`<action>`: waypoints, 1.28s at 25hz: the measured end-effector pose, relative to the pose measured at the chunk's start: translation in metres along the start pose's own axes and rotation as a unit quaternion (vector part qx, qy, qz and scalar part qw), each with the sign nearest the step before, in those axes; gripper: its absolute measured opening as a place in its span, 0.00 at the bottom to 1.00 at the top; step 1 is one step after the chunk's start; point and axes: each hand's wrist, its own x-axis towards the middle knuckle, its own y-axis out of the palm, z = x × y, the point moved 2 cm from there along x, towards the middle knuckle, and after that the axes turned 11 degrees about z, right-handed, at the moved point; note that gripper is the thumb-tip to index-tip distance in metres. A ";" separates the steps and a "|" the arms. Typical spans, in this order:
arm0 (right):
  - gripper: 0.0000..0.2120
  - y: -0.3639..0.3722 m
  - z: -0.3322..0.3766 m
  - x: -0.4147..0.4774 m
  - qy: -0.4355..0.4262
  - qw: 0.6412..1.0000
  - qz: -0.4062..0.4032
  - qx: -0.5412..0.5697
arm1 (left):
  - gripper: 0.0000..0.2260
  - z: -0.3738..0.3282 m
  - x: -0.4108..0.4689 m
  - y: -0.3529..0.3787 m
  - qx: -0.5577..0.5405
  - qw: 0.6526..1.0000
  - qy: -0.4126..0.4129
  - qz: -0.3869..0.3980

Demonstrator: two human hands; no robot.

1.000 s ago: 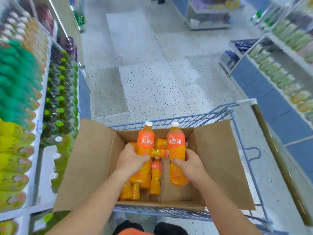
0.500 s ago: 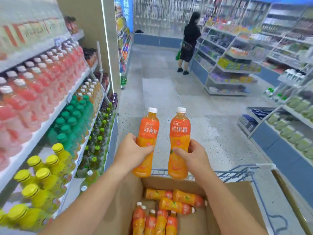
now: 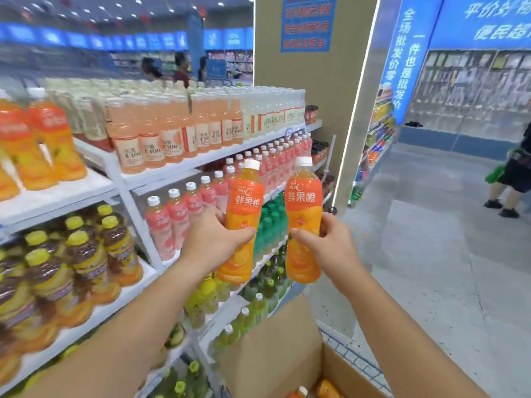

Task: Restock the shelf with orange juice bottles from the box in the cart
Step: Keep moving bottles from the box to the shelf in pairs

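My left hand (image 3: 211, 242) grips an orange juice bottle (image 3: 244, 199) with a white cap, held upright. My right hand (image 3: 324, 248) grips a second orange juice bottle (image 3: 303, 202) beside it, also upright. Both bottles hang in the air in front of the shelf unit (image 3: 120, 179) on my left. More orange juice bottles (image 3: 43, 139) stand on the upper shelf at the far left. The cardboard box (image 3: 273, 349) sits low in the cart (image 3: 353, 354), with a few orange bottles (image 3: 324, 390) showing at the bottom edge.
Shelves on the left carry pale pink bottles (image 3: 178, 139), red-capped pink drinks (image 3: 186, 208), yellow-capped bottles (image 3: 80, 262) and green bottles (image 3: 270, 225). A beige pillar (image 3: 316, 96) ends the shelf row. A person (image 3: 514, 173) stands at the right in the grey aisle.
Both hands lifted the two bottles out of the box and raised them. My view swung up and left from the cart toward the shelves.
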 end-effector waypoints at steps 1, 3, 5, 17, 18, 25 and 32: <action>0.11 0.020 0.009 0.005 -0.015 1.000 0.026 -0.004 | 0.18 0.004 -0.011 -0.025 0.007 0.999 -0.010 -0.029; 0.10 0.065 0.031 0.009 -0.040 0.996 0.080 0.001 | 0.20 0.016 -0.036 -0.076 0.028 0.995 -0.033 -0.090; 0.09 0.115 0.054 0.006 -0.064 0.989 0.133 0.019 | 0.21 0.033 -0.065 -0.129 0.040 0.987 -0.057 -0.148; 0.13 0.417 0.187 -0.083 -0.141 0.926 0.339 0.089 | 0.21 0.119 -0.253 -0.399 0.061 0.916 -0.123 -0.376; 0.13 0.440 0.195 -0.092 -0.146 0.920 0.350 0.093 | 0.21 0.127 -0.265 -0.417 0.060 0.912 -0.121 -0.386; 0.09 0.584 0.240 -0.137 -0.168 0.888 0.405 0.136 | 0.21 0.184 -0.330 -0.534 0.090 0.886 -0.150 -0.429; 0.11 0.690 0.261 -0.153 -0.179 0.862 0.452 0.141 | 0.20 0.240 -0.357 -0.597 0.080 0.858 -0.170 -0.478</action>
